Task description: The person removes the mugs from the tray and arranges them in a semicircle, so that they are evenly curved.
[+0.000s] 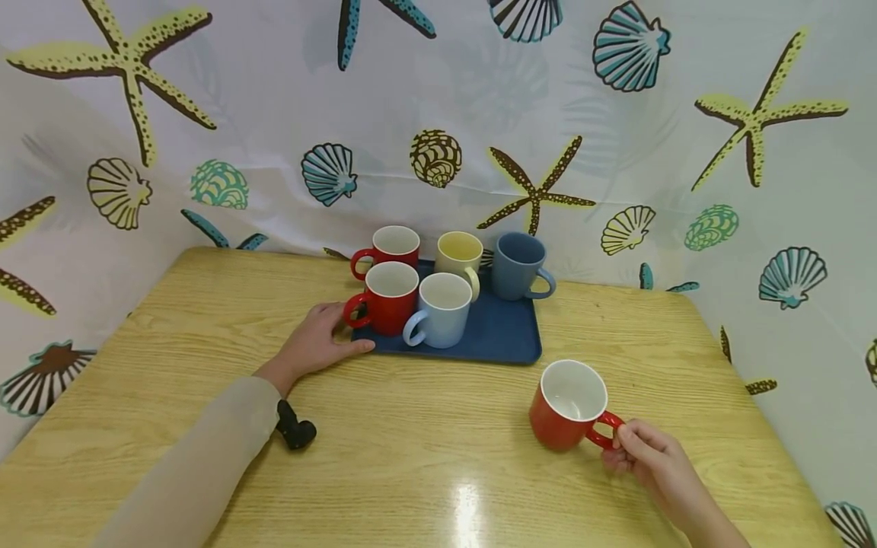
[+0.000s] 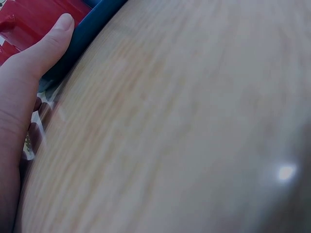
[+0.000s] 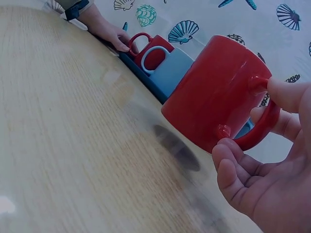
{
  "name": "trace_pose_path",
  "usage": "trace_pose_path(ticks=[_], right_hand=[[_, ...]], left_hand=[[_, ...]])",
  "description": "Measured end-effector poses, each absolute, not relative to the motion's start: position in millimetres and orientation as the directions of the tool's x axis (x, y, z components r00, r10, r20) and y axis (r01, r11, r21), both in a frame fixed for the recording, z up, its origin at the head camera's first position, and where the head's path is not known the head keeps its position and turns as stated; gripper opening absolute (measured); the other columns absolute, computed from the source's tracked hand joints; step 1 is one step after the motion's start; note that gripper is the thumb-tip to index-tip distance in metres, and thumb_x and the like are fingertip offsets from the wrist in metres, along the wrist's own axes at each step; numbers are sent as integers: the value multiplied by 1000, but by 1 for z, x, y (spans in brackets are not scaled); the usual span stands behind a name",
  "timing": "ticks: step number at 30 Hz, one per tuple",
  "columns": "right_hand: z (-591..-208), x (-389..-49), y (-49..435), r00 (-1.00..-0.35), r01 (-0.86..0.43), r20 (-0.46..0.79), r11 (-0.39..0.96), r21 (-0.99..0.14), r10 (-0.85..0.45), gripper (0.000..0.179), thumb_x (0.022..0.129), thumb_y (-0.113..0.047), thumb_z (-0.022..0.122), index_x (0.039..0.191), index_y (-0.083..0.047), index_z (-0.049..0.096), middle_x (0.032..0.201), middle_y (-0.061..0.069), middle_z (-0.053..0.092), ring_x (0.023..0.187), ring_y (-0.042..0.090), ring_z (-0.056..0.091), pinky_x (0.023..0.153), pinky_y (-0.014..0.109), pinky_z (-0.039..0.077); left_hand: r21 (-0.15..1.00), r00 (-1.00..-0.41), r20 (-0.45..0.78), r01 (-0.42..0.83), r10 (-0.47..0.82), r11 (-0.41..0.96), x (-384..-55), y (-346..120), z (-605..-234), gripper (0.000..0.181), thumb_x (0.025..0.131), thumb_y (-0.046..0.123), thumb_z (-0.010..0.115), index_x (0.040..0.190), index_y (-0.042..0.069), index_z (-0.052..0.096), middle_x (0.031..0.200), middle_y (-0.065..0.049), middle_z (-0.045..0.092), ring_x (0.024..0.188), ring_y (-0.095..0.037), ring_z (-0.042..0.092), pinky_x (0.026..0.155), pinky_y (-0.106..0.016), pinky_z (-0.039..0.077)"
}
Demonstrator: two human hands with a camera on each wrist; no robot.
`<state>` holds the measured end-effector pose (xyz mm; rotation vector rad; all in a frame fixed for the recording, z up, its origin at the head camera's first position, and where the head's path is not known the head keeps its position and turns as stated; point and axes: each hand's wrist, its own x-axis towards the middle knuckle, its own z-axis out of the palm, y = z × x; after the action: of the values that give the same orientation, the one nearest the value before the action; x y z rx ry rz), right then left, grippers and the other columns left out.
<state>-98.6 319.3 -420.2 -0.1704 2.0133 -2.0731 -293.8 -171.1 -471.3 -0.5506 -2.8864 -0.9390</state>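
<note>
My right hand (image 1: pixel 654 460) pinches the handle of a red mug (image 1: pixel 553 428) with a white inside. In the right wrist view that mug is clear of the table, its shadow (image 3: pixel 176 148) below it, and it leans. At the left end of a dark blue tray (image 1: pixel 505 335), my left hand (image 1: pixel 311 342) grips the corner, its thumb (image 2: pixel 60 34) at the rim. On the tray stand a front red mug (image 1: pixel 393 308), a light blue mug (image 1: pixel 445 323), a rear red mug (image 1: pixel 404 257), a yellow mug (image 1: pixel 455 262) and a darker blue mug (image 1: pixel 512 278).
The wooden table (image 1: pixel 411 441) carries the tray near its back edge. Behind it hangs a white cloth (image 1: pixel 274 91) printed with shells and starfish. A black strap piece (image 1: pixel 296 430) sticks out at the left wrist, beside a beige sleeve (image 1: pixel 199 464).
</note>
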Motion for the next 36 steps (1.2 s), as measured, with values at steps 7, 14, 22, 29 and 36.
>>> trace_pose_path(ticks=[7, 14, 22, 29, 36], right_hand=[[-423, -83, 322, -949, 130, -107, -61, -990, -297, 25, 102, -15, 37, 89, -4, 56, 86, 6, 60, 80, 15, 59, 75, 31, 52], [-427, -71, 327, -919, 150, -99, -105, -983, -381, 28, 103, -13, 30, 93, -6, 55, 87, 3, 55, 79, 15, 56, 74, 30, 50], [-433, -65, 336, -857, 76, 71, -262, -962, -510, 34, 102, -2, 21, 96, -1, 55, 91, 5, 58, 84, 16, 57, 77, 29, 48], [-434, -54, 343, -834, 82, 89, -282, -956, -544, 37, 101, 1, 21, 99, 0, 57, 99, 7, 63, 89, 17, 60, 82, 31, 50], [-438, -43, 347, -822, 123, 53, -267, -956, -567, 38, 101, 0, 21, 105, 2, 59, 99, 6, 64, 91, 16, 60, 82, 31, 50]], left_hand=[[556, -932, 168, 358, 320, 750, -293, -173, -473, 85, 71, 67, 64, 135, 15, 46, 131, -10, 51, 127, -35, 31, 98, -59, 31], [562, -931, 162, 360, 327, 745, -293, -172, -473, 86, 70, 69, 63, 136, 16, 46, 132, -9, 51, 127, -35, 31, 98, -59, 31], [564, -932, 161, 357, 325, 745, -293, -173, -473, 86, 71, 68, 64, 136, 15, 46, 132, -9, 51, 127, -35, 30, 99, -59, 31], [564, -935, 148, 347, 322, 749, -294, -173, -474, 87, 70, 69, 63, 136, 15, 45, 132, -10, 50, 128, -35, 30, 98, -59, 31], [563, -933, 153, 353, 326, 747, -294, -172, -473, 85, 71, 67, 64, 134, 13, 47, 130, -10, 52, 127, -36, 31, 98, -60, 30]])
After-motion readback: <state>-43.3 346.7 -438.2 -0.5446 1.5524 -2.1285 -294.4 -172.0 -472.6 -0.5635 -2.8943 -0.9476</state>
